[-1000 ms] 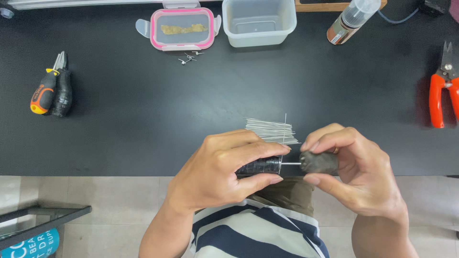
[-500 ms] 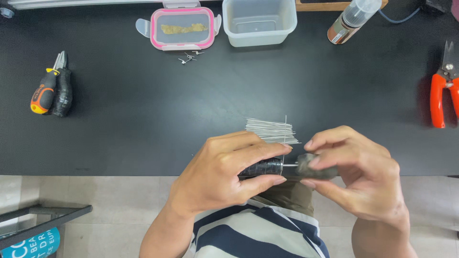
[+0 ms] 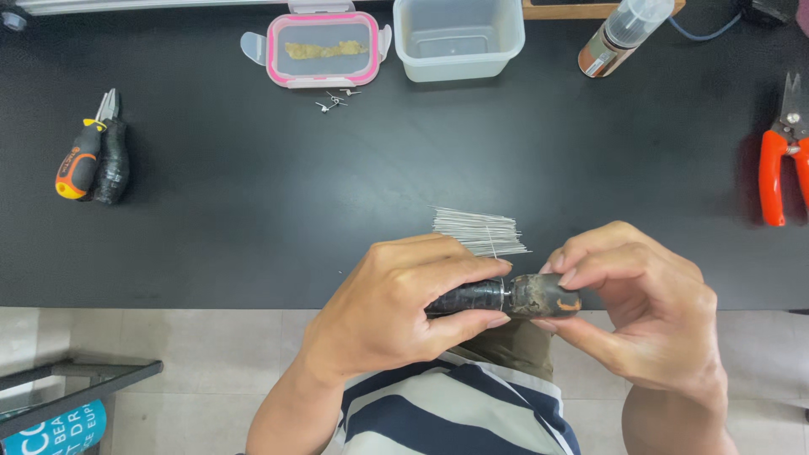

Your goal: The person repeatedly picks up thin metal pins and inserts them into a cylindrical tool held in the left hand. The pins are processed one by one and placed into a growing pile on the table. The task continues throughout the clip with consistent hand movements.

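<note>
My left hand [image 3: 396, 307] grips the left part of a dark, tape-wrapped stick-like tool [image 3: 506, 297] held level over the near edge of the black table [image 3: 253, 194]. My right hand [image 3: 649, 312] pinches the tool's right end between thumb and fingers. A thin wire rises from the tool's middle toward a bundle of thin silver wires [image 3: 479, 231] lying on the table just behind the hands.
At the back stand a pink-rimmed lid [image 3: 323, 49] with a yellowish scrap on it, a clear plastic tub [image 3: 458, 38] and a small bottle [image 3: 622, 35]. Tiny bent wire pieces [image 3: 335, 100] lie near the lid. Pliers [image 3: 94, 147] rest far left, red-handled cutters [image 3: 784, 156] far right.
My right hand has shifted its fingers along the tool's right end, uncovering more of it. The left hand keeps its hold.
</note>
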